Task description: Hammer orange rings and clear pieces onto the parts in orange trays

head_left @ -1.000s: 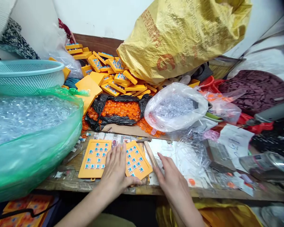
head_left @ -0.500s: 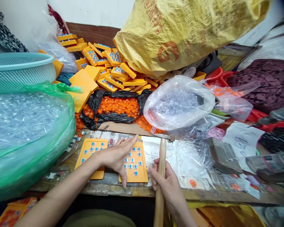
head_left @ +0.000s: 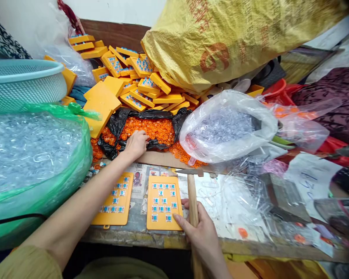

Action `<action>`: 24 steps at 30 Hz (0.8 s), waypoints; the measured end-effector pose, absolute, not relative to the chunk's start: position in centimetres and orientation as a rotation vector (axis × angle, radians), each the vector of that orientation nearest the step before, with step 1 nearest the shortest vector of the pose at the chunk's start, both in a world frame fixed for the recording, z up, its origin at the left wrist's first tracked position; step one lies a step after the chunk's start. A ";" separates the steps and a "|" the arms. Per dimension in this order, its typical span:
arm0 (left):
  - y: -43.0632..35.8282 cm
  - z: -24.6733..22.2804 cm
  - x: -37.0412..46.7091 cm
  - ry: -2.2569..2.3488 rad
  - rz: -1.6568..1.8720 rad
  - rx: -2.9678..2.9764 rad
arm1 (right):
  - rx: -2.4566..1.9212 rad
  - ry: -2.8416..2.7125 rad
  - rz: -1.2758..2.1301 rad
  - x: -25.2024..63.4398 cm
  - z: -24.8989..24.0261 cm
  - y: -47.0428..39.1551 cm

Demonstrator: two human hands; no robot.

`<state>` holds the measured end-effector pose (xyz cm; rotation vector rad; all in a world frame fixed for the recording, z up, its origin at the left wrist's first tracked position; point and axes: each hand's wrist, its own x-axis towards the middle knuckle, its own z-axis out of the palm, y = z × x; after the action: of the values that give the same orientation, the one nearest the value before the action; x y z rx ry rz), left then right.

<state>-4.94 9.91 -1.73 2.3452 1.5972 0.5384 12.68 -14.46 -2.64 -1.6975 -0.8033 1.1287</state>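
Observation:
My left hand (head_left: 137, 145) is at the front edge of the black bag (head_left: 116, 124), over the orange rings (head_left: 151, 130); its fingers are curled down, and what they hold, if anything, is hidden. My right hand (head_left: 202, 226) wraps round the wooden handle of a hammer (head_left: 193, 197), its thumb on the lower right edge of a yellow board (head_left: 164, 228) with blue-and-white pieces in rows. A second yellow board (head_left: 125, 219) lies to the left, partly under my left forearm.
A green bag (head_left: 46, 155) of clear pieces and a blue basket (head_left: 26, 85) stand at left. Behind are piled yellow boards (head_left: 133, 100) and a yellow sack (head_left: 221, 46). A white bag (head_left: 229, 153) and a grey block (head_left: 282, 195) are at right.
My left hand has left the yellow board and moved up and back to the orange rings. My right hand, still round the hammer, now has its thumb on the board's edge.

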 end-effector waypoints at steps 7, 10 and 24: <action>10.9 -1.9 -5.7 1.510 0.575 2.245 | -1.702 -0.798 1.199 12.9 -2.5 -14.4; 10.3 -1.9 -5.8 1.462 0.580 2.239 | -1.706 -0.807 1.205 12.8 -2.4 -14.5; 7.4 -0.9 -3.6 1.556 0.667 2.377 | -1.736 -0.899 1.261 13.4 -3.3 -14.5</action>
<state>-3.62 7.37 -0.88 2.3766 1.5556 0.6673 13.42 -14.47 -3.27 -1.7356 -0.8988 1.2614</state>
